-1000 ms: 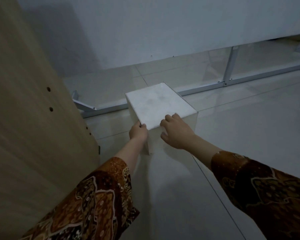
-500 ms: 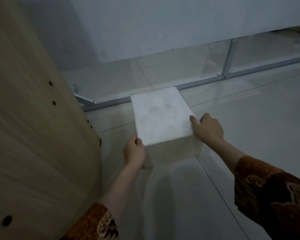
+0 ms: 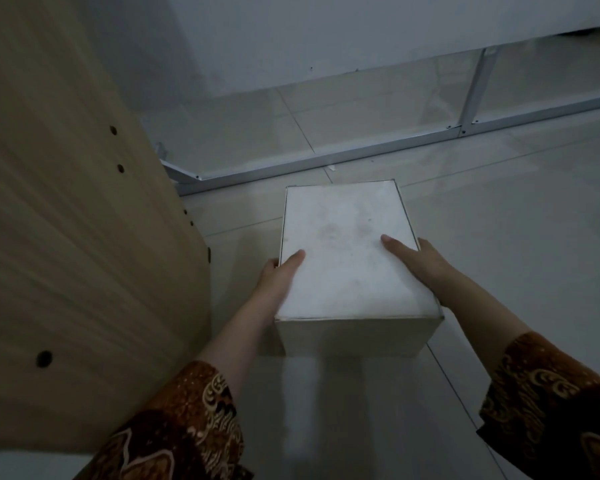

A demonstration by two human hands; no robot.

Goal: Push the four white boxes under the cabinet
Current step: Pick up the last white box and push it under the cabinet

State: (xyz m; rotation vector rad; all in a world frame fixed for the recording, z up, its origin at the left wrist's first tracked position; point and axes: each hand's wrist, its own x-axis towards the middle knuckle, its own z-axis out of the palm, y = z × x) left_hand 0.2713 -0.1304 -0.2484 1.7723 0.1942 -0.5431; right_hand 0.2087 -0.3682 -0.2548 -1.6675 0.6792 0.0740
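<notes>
Swung white box (image 3: 343,258) square since earlier frame. Sat on floor (image 3: 499,237) btwn hands, long axis fwd twd frame rail (image 3: 361,154). L hand (image 3: 278,275), R hand (image 3: 420,261) clamped sides, equally near.

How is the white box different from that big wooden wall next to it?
The white box is plain white; the wooden panel is tan with wood grain. The box is low and sits on the floor; the panel towers beside it. The panel has small round holes; the box shows none. Both have flat faces.
</notes>
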